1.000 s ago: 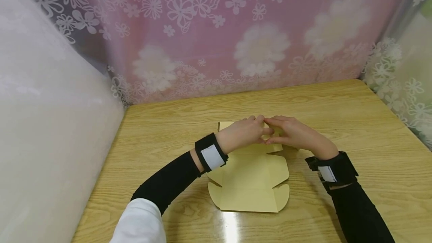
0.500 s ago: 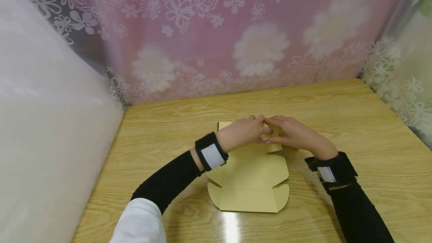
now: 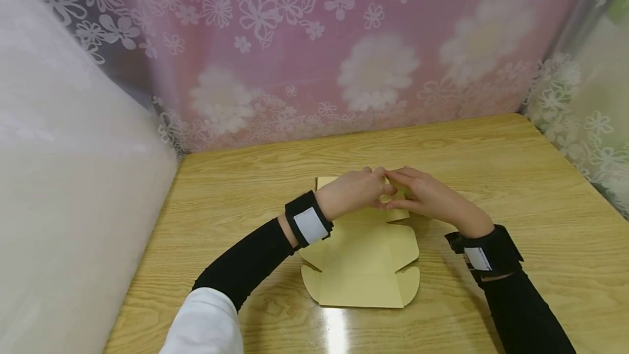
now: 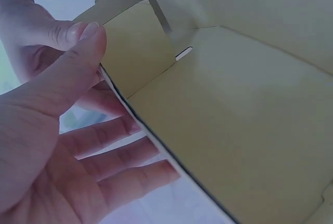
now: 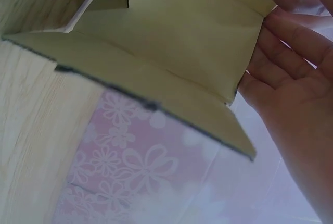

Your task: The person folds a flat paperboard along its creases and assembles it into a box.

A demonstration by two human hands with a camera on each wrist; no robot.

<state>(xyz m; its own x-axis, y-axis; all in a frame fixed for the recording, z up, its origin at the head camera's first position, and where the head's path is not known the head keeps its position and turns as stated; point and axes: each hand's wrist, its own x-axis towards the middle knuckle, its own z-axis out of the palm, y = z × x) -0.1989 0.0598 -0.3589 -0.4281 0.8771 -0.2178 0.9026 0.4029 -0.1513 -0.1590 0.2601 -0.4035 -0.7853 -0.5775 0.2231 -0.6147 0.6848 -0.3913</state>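
Nearest, on the wood-grain tabletop (image 3: 236, 182), a partly folded cardboard box (image 3: 361, 255) is seen, set just right of centre. It is coloured a plain, pale yellow-tan, with a faint sheen on its inner faces. Its near panel (image 3: 361, 291) is ended by a straight edge and flanked by two rounded flaps (image 3: 410, 286). Beyond a faint crease, the wide middle panel is bordered by angular side flaps (image 3: 405, 247), which are parted from the rounded ones by narrow notches.

Farther off, the box is folded up into walls, partly hidden in the head view by the hands. In the left wrist view, a small slot (image 4: 184, 53) is cut beside a fold, and dark lines are shown along the cut edges.

At this far part, a wall's edge is pinched by the grip of the left hand (image 3: 354, 193), thumb near the rim and fingers outside. Just beside it, the corner is pinched by the grip of the right hand (image 3: 437, 198).

Behind everything, a pink floral curtain (image 3: 295, 53) is hung.
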